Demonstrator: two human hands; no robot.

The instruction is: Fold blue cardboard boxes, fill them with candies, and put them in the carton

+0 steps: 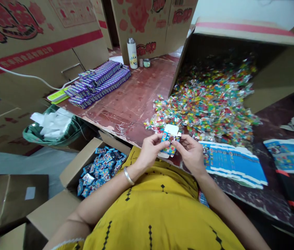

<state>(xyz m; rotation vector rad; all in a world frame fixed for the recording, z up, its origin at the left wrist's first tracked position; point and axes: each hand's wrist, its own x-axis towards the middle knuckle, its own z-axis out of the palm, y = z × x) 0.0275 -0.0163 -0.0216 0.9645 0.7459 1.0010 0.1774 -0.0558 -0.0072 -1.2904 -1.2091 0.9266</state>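
Between my two hands is a small blue printed candy box (169,140), its white end flaps standing out at top and bottom. My left hand (152,149) grips its left side, thumb across the front. My right hand (190,151) pinches the right side in the same way. Just beyond lies a big heap of clear-wrapped colourful candies (209,104), spilling from a tipped carton (271,66). A fanned stack of flat blue box blanks (235,165) lies beside my right hand. Whether candy is inside the held box cannot be seen.
An open carton (76,163) at lower left holds many blue filled boxes (100,168). Purple boxes (102,81) are stacked at the table's far left, near a white flask (132,53). More blanks (292,156) and a black-and-red tool (291,192) lie right. A green bag (50,133) hangs left.
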